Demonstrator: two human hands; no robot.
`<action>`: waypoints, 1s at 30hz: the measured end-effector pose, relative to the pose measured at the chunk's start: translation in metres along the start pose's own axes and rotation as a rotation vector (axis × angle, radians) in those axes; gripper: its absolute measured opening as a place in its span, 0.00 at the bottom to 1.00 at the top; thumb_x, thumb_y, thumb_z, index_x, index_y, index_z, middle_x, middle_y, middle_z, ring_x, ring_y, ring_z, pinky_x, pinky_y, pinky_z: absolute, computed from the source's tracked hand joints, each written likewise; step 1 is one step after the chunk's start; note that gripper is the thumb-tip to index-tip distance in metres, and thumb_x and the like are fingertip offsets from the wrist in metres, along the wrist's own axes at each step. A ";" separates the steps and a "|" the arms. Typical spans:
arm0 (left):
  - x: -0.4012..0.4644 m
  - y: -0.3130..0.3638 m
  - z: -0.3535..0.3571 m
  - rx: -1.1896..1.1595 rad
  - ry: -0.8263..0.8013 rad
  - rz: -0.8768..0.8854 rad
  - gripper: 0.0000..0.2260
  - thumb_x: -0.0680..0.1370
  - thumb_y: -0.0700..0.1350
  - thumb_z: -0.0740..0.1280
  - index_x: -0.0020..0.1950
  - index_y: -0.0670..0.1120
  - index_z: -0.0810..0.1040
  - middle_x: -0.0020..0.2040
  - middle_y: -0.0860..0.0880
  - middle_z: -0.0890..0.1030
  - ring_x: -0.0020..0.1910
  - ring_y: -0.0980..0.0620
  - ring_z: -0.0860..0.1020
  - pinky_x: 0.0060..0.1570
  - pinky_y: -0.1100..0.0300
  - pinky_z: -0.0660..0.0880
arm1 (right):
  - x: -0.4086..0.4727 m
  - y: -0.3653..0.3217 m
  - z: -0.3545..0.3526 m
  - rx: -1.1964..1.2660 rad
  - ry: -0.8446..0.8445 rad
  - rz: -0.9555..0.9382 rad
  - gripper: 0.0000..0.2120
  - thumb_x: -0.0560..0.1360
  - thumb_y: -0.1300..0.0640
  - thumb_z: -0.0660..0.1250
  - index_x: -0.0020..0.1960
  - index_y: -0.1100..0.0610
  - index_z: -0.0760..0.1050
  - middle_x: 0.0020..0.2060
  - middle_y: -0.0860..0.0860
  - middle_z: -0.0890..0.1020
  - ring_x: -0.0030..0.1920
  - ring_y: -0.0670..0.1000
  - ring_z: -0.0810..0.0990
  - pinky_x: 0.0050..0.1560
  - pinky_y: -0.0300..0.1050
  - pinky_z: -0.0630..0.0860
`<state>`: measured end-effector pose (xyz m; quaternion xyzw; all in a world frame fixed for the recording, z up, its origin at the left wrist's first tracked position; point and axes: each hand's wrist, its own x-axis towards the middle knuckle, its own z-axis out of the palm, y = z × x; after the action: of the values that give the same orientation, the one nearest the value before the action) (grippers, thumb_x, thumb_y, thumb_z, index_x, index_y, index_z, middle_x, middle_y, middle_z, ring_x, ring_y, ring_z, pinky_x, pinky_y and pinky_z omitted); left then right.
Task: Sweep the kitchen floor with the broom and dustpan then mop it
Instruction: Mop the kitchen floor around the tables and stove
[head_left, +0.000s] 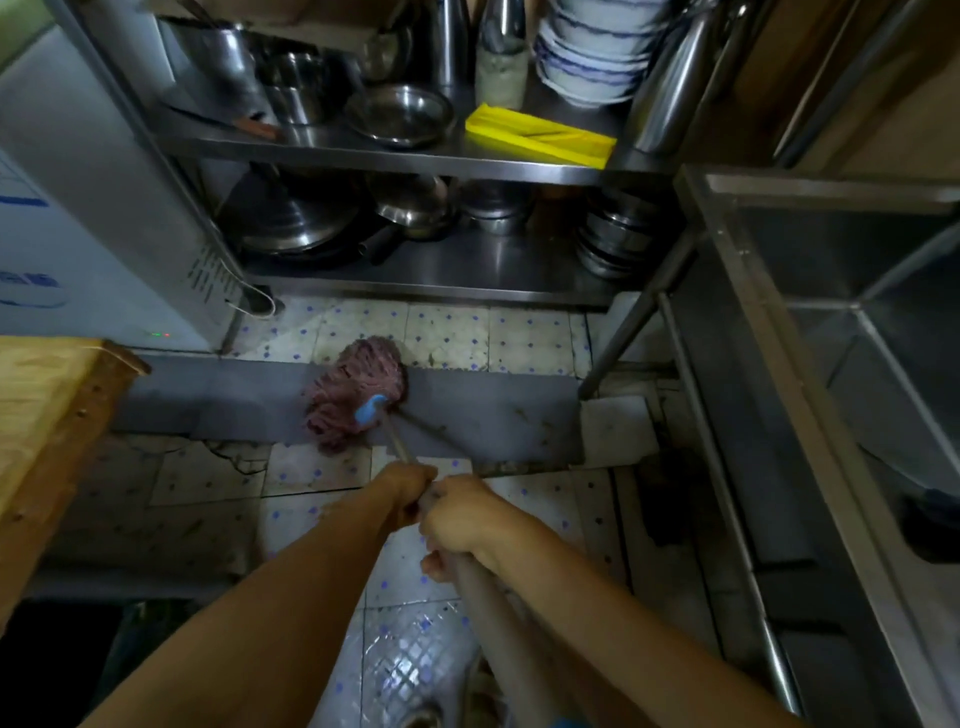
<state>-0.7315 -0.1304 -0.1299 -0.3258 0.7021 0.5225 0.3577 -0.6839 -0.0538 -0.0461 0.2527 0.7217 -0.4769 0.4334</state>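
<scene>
Head view | our left hand (410, 486) and right hand (462, 512) both grip the pale wooden mop handle (397, 441), arms outstretched | pink string mop head (353, 392) on grey floor strip (218, 395) | writing unreadable

The tiled floor (447, 338) carries the pink mop head (353, 395) across its grey strip (218, 395).

I have both arms stretched forward and down, hands close together: my left hand (408, 486) leads, curled tight, my right hand (462, 519) just behind, fingers wrapped, thumb underneath.
</scene>
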 end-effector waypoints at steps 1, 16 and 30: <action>0.004 -0.007 0.002 0.020 -0.024 -0.009 0.08 0.81 0.39 0.60 0.43 0.38 0.72 0.33 0.44 0.71 0.30 0.51 0.70 0.17 0.66 0.68 | 0.003 0.005 0.004 0.045 -0.005 0.034 0.16 0.78 0.65 0.57 0.65 0.63 0.70 0.44 0.60 0.76 0.35 0.56 0.78 0.46 0.55 0.82; 0.013 -0.050 -0.031 -0.059 -0.130 0.042 0.15 0.82 0.44 0.59 0.36 0.41 0.70 0.27 0.44 0.73 0.20 0.53 0.71 0.26 0.60 0.68 | 0.002 0.014 0.046 0.168 0.026 0.115 0.16 0.81 0.66 0.54 0.67 0.68 0.69 0.33 0.61 0.72 0.29 0.54 0.71 0.35 0.46 0.73; 0.000 -0.059 0.004 -0.101 -0.131 -0.042 0.11 0.81 0.43 0.61 0.39 0.45 0.70 0.32 0.46 0.71 0.28 0.54 0.70 0.19 0.69 0.69 | -0.021 0.052 0.032 0.279 0.102 -0.010 0.16 0.80 0.63 0.55 0.67 0.65 0.70 0.32 0.53 0.72 0.28 0.49 0.71 0.26 0.40 0.70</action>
<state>-0.6815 -0.1411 -0.1600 -0.3231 0.6429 0.5700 0.3967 -0.6205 -0.0602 -0.0580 0.3307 0.6708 -0.5612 0.3545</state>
